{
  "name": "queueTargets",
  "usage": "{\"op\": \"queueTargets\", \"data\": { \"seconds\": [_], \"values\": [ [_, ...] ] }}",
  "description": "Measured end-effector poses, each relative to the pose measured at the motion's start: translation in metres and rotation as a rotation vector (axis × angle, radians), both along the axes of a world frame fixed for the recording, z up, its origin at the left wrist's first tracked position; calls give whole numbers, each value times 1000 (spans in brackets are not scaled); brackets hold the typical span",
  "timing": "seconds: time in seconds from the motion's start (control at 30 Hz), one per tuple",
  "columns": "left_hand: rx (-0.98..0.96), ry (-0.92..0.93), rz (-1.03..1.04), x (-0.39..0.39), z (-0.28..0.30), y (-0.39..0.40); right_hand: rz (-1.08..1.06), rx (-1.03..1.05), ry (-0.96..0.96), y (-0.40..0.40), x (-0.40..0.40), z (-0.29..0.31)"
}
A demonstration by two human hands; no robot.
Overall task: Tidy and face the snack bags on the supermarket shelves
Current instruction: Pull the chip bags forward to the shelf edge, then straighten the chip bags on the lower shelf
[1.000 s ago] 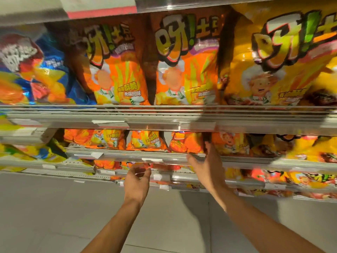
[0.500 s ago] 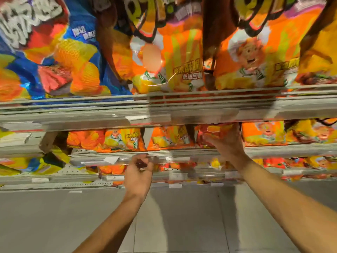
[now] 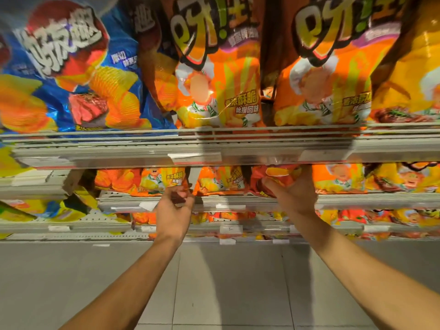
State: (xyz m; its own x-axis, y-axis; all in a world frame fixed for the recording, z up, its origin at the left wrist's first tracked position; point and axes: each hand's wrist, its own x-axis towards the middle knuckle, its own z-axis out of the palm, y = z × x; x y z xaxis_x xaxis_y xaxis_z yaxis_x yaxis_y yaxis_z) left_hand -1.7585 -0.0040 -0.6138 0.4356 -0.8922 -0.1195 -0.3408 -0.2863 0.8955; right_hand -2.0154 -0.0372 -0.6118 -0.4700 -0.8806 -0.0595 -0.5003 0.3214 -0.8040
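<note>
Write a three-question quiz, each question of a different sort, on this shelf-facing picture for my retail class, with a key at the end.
1. True or false: the right hand reaches for the blue bag on the upper shelf.
2. Multiple choice: the left hand is at (A) the floor, (B) the bottom edge of an orange bag on the second shelf, (C) the top shelf.
3. Fill in: the right hand grips a ___ bag on the second shelf.

Key: 1 false; 2 B; 3 red.

Grey tiled floor (image 3: 214, 282) below; warm light overhead.
</note>
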Motion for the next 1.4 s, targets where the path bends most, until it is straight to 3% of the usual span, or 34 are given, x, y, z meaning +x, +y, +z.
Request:
{"op": "queueTargets", "data": {
  "seconds": [0.33, 0.57, 0.77, 1.17, 1.4],
  "values": [
    [31, -251, 54, 64, 3, -27, -63, 22, -40, 65, 17, -9],
    [292, -383, -109, 66, 2, -76, -56, 91, -53, 92, 37, -20],
    [326, -471, -187, 66, -2, -88, -49, 142, -43, 103, 53, -22],
    [272, -329, -44, 65, 23, -81, -27, 211, -59, 119, 72, -9],
    [355, -163, -118, 65, 34, -74, 0, 214, -53, 119, 74, -1]
  ]
}}
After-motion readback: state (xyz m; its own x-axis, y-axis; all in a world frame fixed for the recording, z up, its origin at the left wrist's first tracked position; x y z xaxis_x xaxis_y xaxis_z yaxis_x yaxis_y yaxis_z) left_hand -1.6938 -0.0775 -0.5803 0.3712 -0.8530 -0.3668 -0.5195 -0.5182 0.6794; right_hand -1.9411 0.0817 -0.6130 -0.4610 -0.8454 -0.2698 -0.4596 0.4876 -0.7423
